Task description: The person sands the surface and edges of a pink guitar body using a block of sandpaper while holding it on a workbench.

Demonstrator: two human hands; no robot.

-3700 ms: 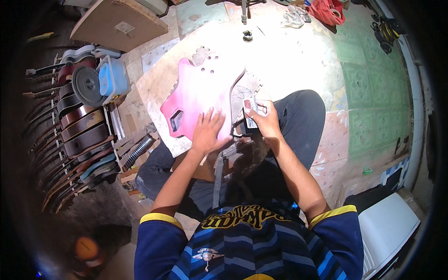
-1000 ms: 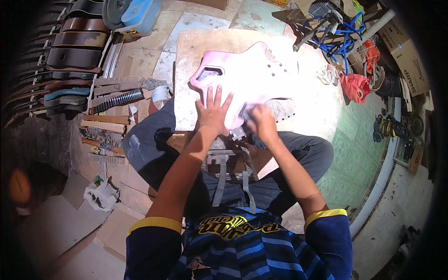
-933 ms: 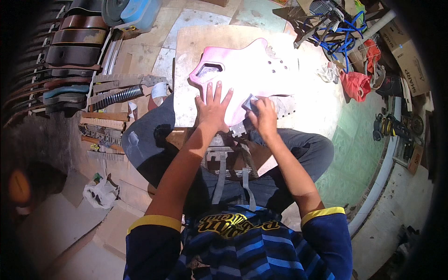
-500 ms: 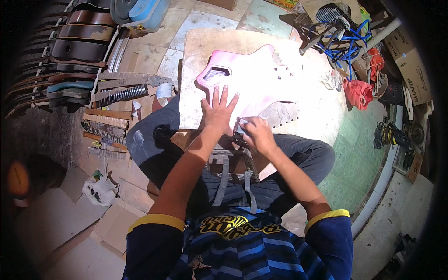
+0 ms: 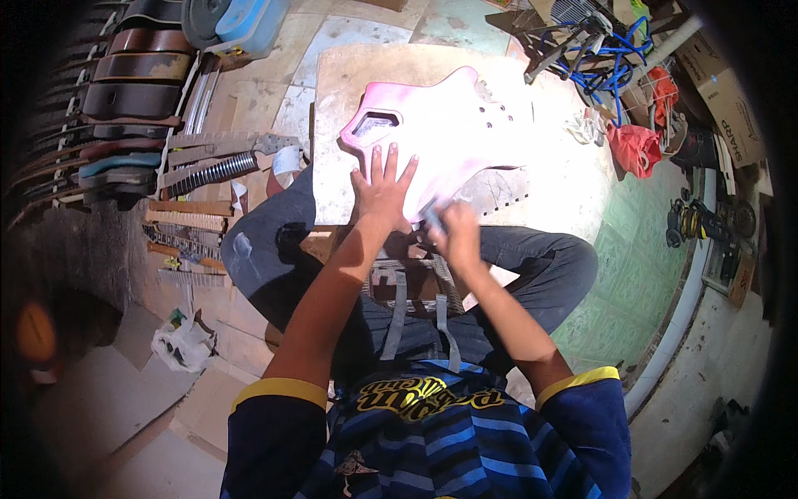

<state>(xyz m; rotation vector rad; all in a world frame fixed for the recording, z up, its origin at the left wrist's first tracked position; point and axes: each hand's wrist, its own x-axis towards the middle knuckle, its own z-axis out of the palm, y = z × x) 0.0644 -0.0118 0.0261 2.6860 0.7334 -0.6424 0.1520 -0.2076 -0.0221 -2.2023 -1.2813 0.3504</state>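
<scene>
We spread our left hand (image 5: 384, 193) on the pink guitar body (image 5: 432, 125) atop the board (image 5: 332, 73), right hand (image 5: 459, 231) pinching a grey block (image 5: 432, 215), seemingly mid-rub, and the next stroke calls for steady bracing.

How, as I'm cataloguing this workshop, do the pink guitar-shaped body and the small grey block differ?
The pink guitar-shaped body is far larger than the small grey block. The body lies under the spread left grip; the block is held in the right grip. The body shows a cutout; the blurred block shows none.
</scene>
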